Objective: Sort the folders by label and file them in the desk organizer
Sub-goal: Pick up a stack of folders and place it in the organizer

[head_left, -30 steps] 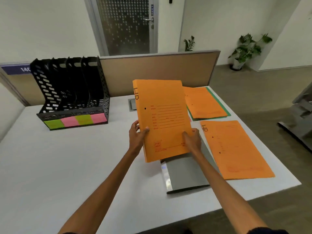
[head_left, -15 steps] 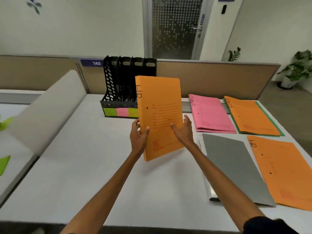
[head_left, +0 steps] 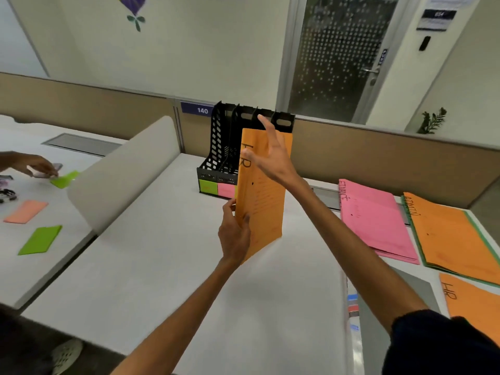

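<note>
An orange folder marked HR [head_left: 263, 204] stands upright just in front of the black desk organizer [head_left: 230, 142]. My left hand [head_left: 234, 234] pinches its lower left edge. My right hand [head_left: 270, 155] is off the folder, fingers spread, raised in front of the folder's top and reaching toward the organizer's dividers. The organizer has several slots with green and pink sticky labels [head_left: 216, 188] along its base. To the right lie a pink folder [head_left: 376, 220], an orange folder over a green one [head_left: 449, 234], a grey folder [head_left: 400, 299] and another orange HR folder [head_left: 476, 304].
A tan partition [head_left: 378, 152] runs behind the white desk [head_left: 151, 266]. A curved grey divider [head_left: 121, 169] separates the neighbouring desk at left, where another person's hand [head_left: 35, 165] touches small coloured paper slips. A shoe [head_left: 66, 353] shows at bottom left.
The folder moved forward to the organizer and turned more edge-on. My right hand let go of it and rose toward the organizer's top. My view swung left and closer.
</note>
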